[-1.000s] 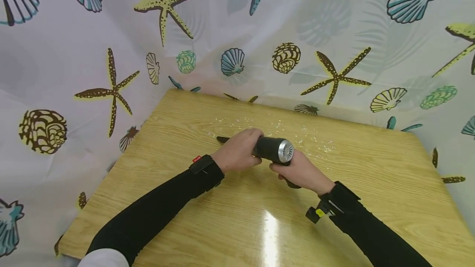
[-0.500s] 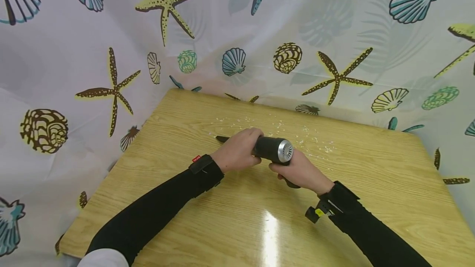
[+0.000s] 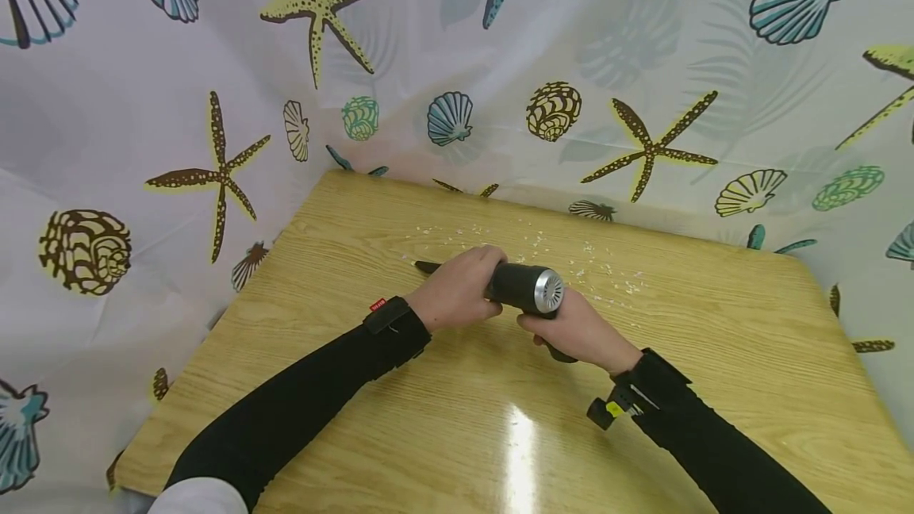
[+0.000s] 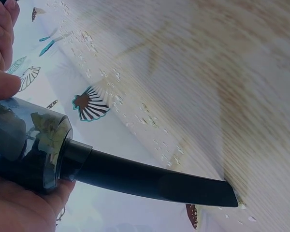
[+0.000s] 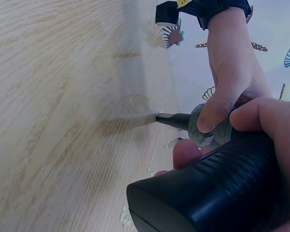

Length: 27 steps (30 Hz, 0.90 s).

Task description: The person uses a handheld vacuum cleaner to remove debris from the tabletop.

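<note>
A black handheld vacuum cleaner [image 3: 520, 286] with a silver vented end is held in both hands over the table. My left hand [image 3: 460, 288] grips its body near the clear dust cup [image 4: 38, 140], which shows in the left wrist view. My right hand [image 3: 577, 329] is wrapped round the black handle [image 5: 208, 188]. From the cup a long flat black nozzle [image 4: 159, 181] points to the left, its tip right at the tabletop beside a few white bits. Small white paper-like scraps [image 3: 535, 243] lie scattered beyond the vacuum.
The wood-grain table [image 3: 343, 435] reaches back to a white curtain [image 3: 500, 62] printed with shells and starfish, which also hangs along the left and right. A small black camera [image 3: 601, 413] sticks out from the right wrist strap.
Almost nothing differs. Both hands and the vacuum cleaner stay in the same place, and the scattered scraps look the same.
</note>
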Motion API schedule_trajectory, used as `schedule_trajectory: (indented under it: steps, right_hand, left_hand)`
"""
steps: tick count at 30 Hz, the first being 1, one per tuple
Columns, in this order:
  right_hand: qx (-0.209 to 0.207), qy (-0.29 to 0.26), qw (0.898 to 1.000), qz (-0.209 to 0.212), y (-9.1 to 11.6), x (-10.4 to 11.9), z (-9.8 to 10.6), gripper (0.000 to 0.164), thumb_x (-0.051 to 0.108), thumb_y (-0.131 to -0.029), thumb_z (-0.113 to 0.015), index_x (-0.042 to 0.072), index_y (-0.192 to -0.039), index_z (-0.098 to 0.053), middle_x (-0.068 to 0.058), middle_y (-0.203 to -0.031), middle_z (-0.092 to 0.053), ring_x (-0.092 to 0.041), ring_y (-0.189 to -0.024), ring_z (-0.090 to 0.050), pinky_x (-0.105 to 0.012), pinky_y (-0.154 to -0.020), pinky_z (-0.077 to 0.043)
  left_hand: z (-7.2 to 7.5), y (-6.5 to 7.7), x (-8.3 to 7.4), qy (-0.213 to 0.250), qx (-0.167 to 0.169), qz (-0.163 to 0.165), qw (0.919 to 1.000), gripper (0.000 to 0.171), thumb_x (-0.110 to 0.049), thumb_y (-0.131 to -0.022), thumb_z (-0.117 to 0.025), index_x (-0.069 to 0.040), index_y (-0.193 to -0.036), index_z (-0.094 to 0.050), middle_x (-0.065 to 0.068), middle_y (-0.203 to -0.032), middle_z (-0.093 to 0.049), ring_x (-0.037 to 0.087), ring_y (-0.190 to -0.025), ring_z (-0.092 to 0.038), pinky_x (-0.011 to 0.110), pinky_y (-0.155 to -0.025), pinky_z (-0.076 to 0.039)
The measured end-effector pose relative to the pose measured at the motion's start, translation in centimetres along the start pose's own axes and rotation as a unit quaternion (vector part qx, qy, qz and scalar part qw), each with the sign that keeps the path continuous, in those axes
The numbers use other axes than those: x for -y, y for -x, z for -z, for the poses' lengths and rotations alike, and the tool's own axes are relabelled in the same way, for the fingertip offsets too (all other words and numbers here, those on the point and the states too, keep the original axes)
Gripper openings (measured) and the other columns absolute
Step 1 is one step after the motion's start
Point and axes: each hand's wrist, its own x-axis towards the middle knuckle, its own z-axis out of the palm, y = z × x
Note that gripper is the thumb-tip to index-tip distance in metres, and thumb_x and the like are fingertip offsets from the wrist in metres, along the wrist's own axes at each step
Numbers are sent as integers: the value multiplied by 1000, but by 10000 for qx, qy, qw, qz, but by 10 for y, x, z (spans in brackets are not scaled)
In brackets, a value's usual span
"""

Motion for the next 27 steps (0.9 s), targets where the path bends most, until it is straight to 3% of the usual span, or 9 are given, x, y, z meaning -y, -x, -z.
schedule_trajectory:
  steps: [4, 11, 16, 27]
  right_hand:
    - [42, 16, 10000, 24, -1, 1, 0, 59, 19, -88, -66, 9, -140, -39, -22, -89, -62, -35, -69, -61, -39, -60, -49]
    - [105, 113, 9999, 13, 6, 27, 0, 57, 10, -89, -64, 1, -139, -38, -15, -79, -61, -25, -64, -60, -38, -61, -48]
    - [80, 91, 9999, 12, -3, 2, -1, 59, 17, -88, -66, 7, -140, -39, -23, -84, -62, -35, -69, -61, -39, -61, -49]
    - [0, 225, 9997, -27, 1, -1, -2, 58, 21, -86, -67, 9, -137, -42, -23, -82, -64, -36, -70, -62, -40, -63, -49]
  left_hand:
    - [0, 1, 1, -16, -10, 6, 10000, 49, -18, -70, -77, -11, -110, -49, -3, -100, -53, 9, -84, -46, 32, -75, -47]
    - [1, 1, 3, -46, -24, -33, 10000, 47, -17, -71, -76, -11, -109, -50, -2, -100, -53, 9, -85, -47, 32, -77, -47]
    - [4, 2, 2, -50, 52, 29, 10000, 47, -17, -71, -76, -10, -109, -50, -1, -100, -53, 9, -85, -48, 32, -77, -47]
    - [3, 3, -1, -241, 10, -98, 9997, 48, -19, -68, -77, -10, -106, -50, -2, -95, -53, 9, -82, -47, 32, -73, -47]
